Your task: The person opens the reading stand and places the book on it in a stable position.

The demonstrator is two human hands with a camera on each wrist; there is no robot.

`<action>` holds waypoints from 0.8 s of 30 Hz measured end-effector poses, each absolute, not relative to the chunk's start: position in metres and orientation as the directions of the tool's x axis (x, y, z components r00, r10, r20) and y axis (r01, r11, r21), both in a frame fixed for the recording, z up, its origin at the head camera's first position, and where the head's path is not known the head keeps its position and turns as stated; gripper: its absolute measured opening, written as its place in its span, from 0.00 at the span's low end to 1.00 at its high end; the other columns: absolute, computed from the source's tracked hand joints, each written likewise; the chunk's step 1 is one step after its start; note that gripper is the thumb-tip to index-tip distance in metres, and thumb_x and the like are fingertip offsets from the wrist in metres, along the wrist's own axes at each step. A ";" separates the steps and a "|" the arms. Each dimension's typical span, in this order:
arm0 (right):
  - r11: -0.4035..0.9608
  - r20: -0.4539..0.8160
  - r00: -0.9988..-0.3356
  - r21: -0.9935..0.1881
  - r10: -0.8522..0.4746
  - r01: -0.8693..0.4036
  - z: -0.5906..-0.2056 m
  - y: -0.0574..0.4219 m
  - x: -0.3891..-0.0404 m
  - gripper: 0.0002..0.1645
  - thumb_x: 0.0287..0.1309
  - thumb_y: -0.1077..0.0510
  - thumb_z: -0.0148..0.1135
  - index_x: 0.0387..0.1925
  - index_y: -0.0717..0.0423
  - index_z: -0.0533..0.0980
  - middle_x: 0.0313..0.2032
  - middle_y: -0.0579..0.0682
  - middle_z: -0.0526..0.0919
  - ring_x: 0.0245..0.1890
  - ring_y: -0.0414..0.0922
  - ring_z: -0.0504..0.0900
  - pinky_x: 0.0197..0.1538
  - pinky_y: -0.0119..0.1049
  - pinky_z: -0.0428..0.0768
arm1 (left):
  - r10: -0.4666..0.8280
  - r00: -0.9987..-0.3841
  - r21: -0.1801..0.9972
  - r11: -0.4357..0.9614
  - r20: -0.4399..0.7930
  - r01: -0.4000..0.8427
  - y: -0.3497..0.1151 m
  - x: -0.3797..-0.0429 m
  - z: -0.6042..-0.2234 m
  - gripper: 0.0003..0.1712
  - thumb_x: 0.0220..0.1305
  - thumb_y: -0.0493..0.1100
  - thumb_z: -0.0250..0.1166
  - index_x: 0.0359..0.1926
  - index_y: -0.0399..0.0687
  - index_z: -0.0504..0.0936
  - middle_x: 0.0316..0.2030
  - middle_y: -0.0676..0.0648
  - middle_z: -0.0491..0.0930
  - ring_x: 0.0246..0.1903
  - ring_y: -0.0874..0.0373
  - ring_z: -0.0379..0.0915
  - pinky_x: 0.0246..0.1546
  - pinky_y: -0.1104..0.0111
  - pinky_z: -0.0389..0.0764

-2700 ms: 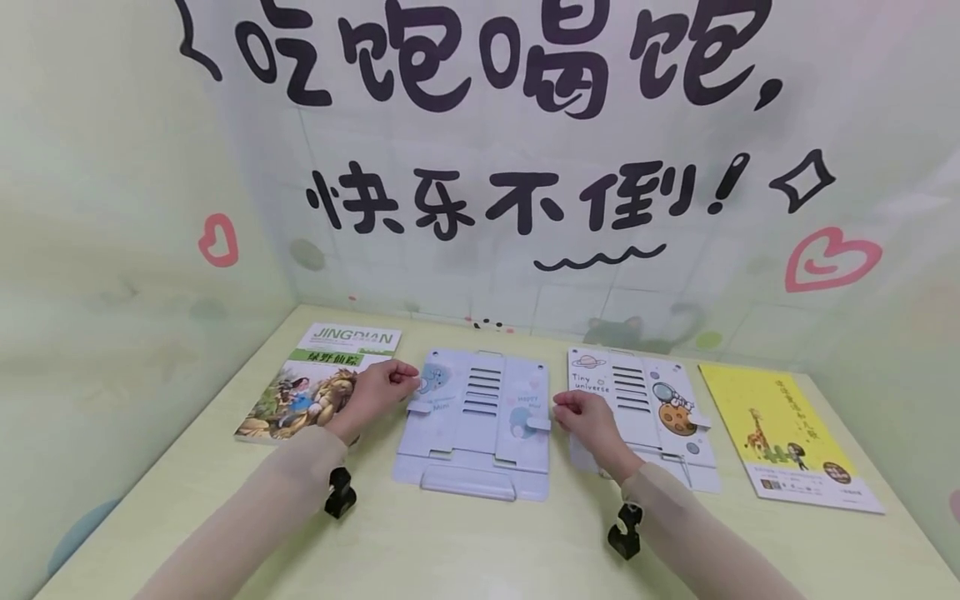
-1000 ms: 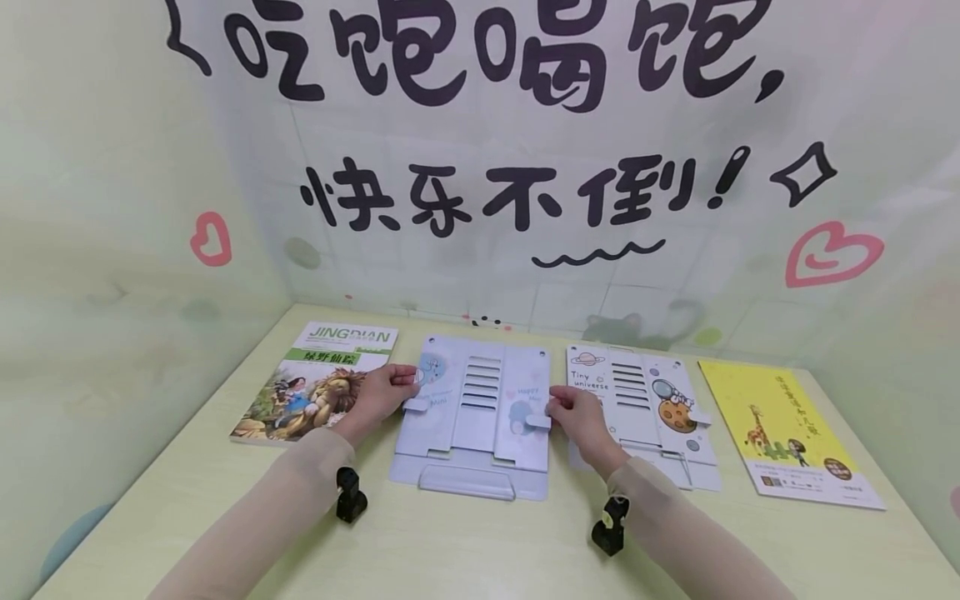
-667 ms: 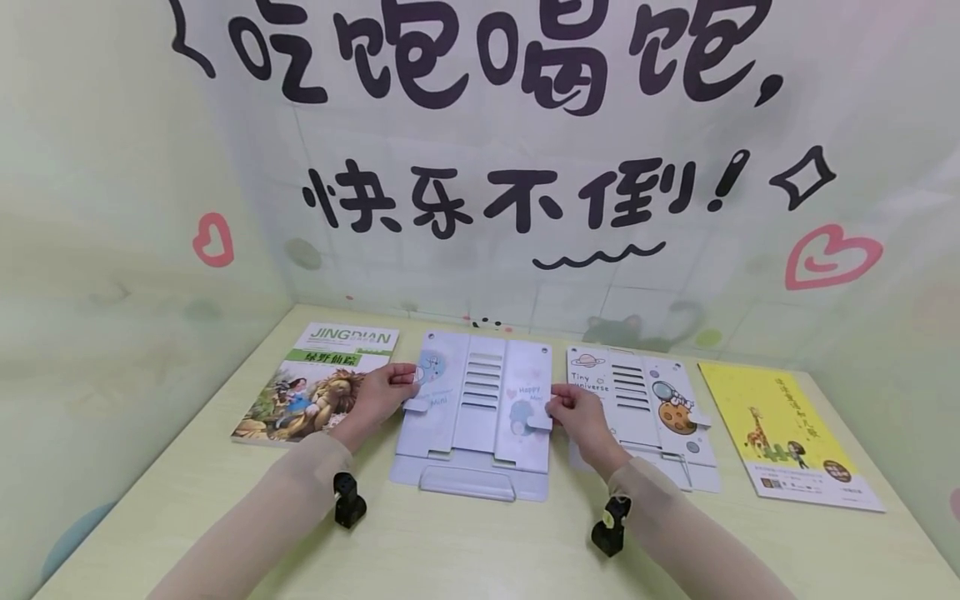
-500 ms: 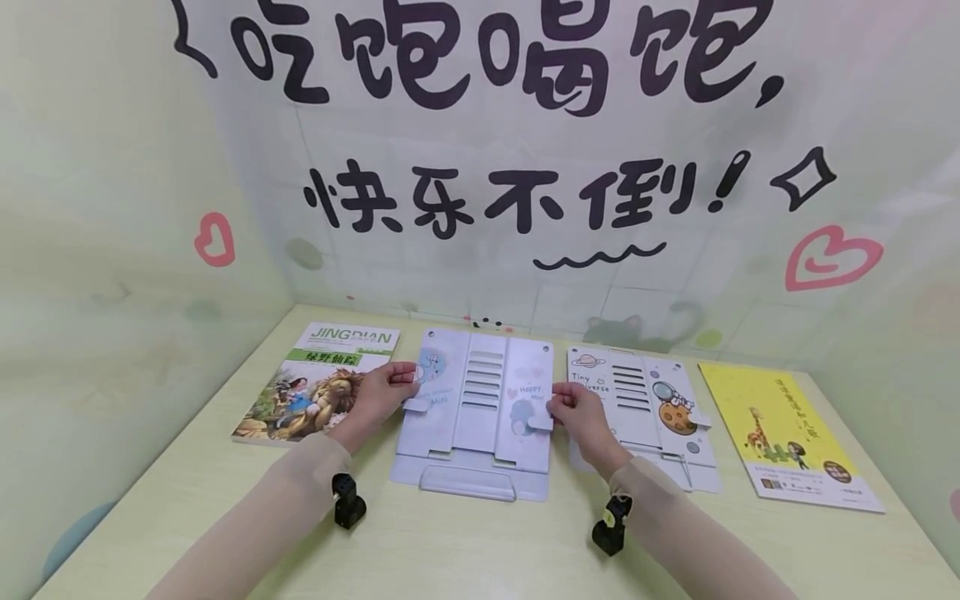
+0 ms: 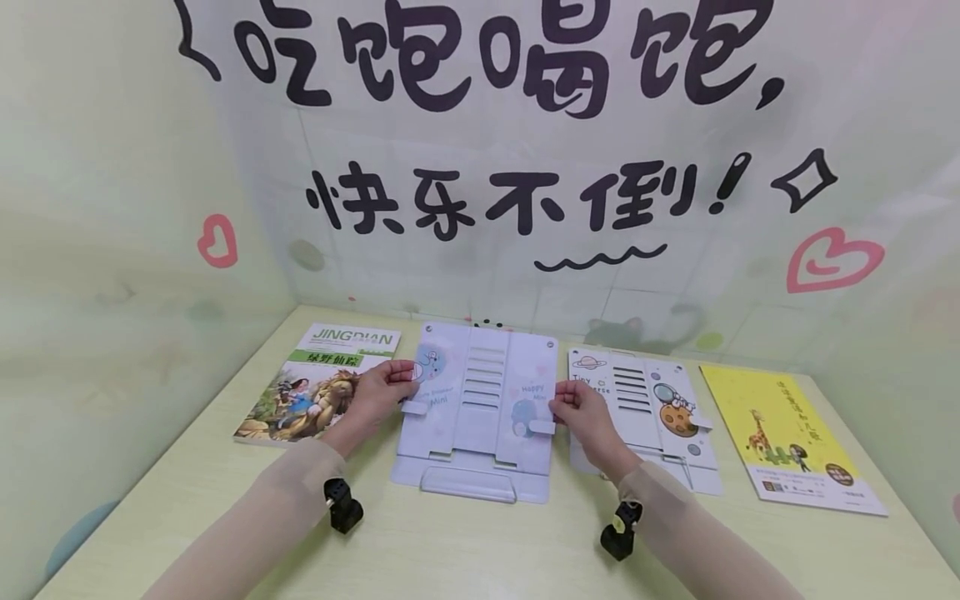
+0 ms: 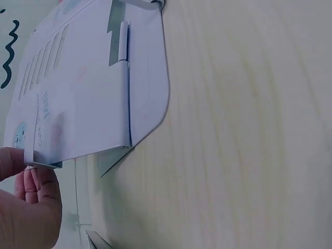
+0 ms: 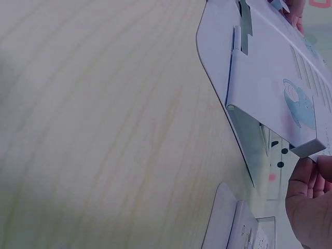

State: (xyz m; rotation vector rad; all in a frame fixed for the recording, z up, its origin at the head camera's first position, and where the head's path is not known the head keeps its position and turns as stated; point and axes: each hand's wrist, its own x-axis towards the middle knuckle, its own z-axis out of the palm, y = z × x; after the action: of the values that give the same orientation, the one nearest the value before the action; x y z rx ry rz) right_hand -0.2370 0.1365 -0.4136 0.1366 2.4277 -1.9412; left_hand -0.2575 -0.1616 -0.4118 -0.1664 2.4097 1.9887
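A white folding book stand [image 5: 480, 429] with blue elephant prints has its slotted panel tilted up from its base plate [image 5: 408, 475], which lies flat on the table. My left hand [image 5: 378, 400] pinches the panel's left edge beside the side clip, thumb in front and fingers behind, as the left wrist view shows of the stand [image 6: 88, 104]. On the opposite edge my right hand [image 5: 592, 421] pinches the panel near the other clip. A wedge of space between panel [image 7: 264, 93] and base shows in the right wrist view.
Right of the raised stand, a second book stand [image 5: 678, 417] with an astronaut print lies folded, partly behind my right hand. A green-and-white storybook [image 5: 300, 400] lies at left, a yellow book [image 5: 787, 425] at far right. A printed backdrop [image 5: 465, 283] rises behind the table.
The panel, nearly flat at first, has swung upward at its far edge, and its top now stands higher. My right hand has closed in from beside the stand to grip its edge.
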 end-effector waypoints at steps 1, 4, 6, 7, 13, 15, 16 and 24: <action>0.215 -0.075 -0.996 -0.973 0.045 0.082 -0.413 0.137 -0.237 0.14 0.57 0.73 0.56 0.46 0.69 0.70 0.36 0.55 0.76 0.32 0.39 0.74 0.38 0.30 0.80 | -0.071 -0.995 0.980 0.181 -0.076 -0.088 -0.162 -0.257 -0.411 0.22 0.59 0.28 0.60 0.55 0.29 0.70 0.40 0.44 0.74 0.35 0.65 0.70 0.33 0.80 0.74; 0.197 -0.067 -0.997 -0.978 0.027 0.071 -0.412 0.139 -0.236 0.13 0.57 0.73 0.56 0.46 0.69 0.70 0.35 0.54 0.75 0.32 0.38 0.74 0.37 0.29 0.80 | -0.073 -0.994 0.982 0.160 -0.085 -0.096 -0.162 -0.256 -0.408 0.21 0.59 0.29 0.60 0.55 0.29 0.70 0.38 0.47 0.74 0.34 0.66 0.69 0.33 0.80 0.74; 0.187 -0.056 -0.998 -0.981 0.016 0.058 -0.412 0.140 -0.235 0.13 0.57 0.73 0.55 0.45 0.70 0.70 0.35 0.54 0.75 0.32 0.38 0.74 0.36 0.28 0.80 | -0.072 -0.993 0.983 0.150 -0.095 -0.105 -0.162 -0.254 -0.407 0.21 0.60 0.29 0.59 0.54 0.29 0.70 0.37 0.48 0.73 0.34 0.66 0.68 0.33 0.80 0.74; 0.188 -0.050 -0.999 -0.981 0.010 0.051 -0.411 0.140 -0.234 0.13 0.57 0.73 0.55 0.45 0.70 0.70 0.35 0.54 0.75 0.32 0.38 0.74 0.36 0.28 0.80 | -0.070 -0.993 0.983 0.146 -0.099 -0.109 -0.162 -0.254 -0.406 0.21 0.60 0.29 0.59 0.54 0.29 0.70 0.37 0.48 0.73 0.34 0.66 0.68 0.33 0.79 0.74; 0.214 -0.025 -1.000 -0.977 0.004 0.025 -0.406 0.141 -0.229 0.12 0.57 0.73 0.55 0.44 0.69 0.69 0.35 0.54 0.75 0.33 0.39 0.73 0.37 0.29 0.80 | -0.044 -0.992 0.980 0.152 -0.121 -0.126 -0.164 -0.252 -0.401 0.21 0.61 0.31 0.59 0.55 0.31 0.69 0.39 0.48 0.72 0.36 0.64 0.68 0.36 0.78 0.75; 0.221 -0.020 -1.000 -0.975 0.003 0.020 -0.405 0.141 -0.228 0.12 0.57 0.73 0.55 0.44 0.68 0.69 0.36 0.54 0.75 0.33 0.39 0.73 0.38 0.29 0.80 | -0.034 -0.992 0.980 0.154 -0.123 -0.127 -0.165 -0.250 -0.399 0.21 0.61 0.31 0.59 0.55 0.31 0.68 0.39 0.48 0.72 0.37 0.64 0.68 0.37 0.77 0.75; 0.226 -0.017 -1.000 -0.974 0.002 0.017 -0.405 0.141 -0.227 0.12 0.57 0.72 0.56 0.44 0.68 0.69 0.36 0.54 0.75 0.33 0.39 0.73 0.38 0.30 0.80 | -0.028 -0.992 0.980 0.154 -0.124 -0.127 -0.166 -0.250 -0.398 0.21 0.61 0.31 0.59 0.55 0.31 0.68 0.38 0.48 0.72 0.37 0.64 0.68 0.38 0.77 0.76; 0.258 0.034 -0.999 -0.965 -0.022 -0.038 -0.401 0.143 -0.221 0.10 0.57 0.73 0.55 0.42 0.68 0.69 0.35 0.55 0.75 0.34 0.40 0.74 0.41 0.37 0.81 | 0.013 -0.992 0.979 0.165 -0.125 -0.121 -0.168 -0.243 -0.390 0.19 0.62 0.32 0.58 0.54 0.31 0.67 0.38 0.49 0.71 0.37 0.63 0.68 0.39 0.75 0.76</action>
State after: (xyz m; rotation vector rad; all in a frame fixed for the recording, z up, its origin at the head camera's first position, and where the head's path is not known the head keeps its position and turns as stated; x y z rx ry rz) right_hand -0.2206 0.1434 -0.4015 -0.0598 2.5022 -1.9210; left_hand -0.2426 -0.1682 -0.3900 -0.1076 2.3164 1.9621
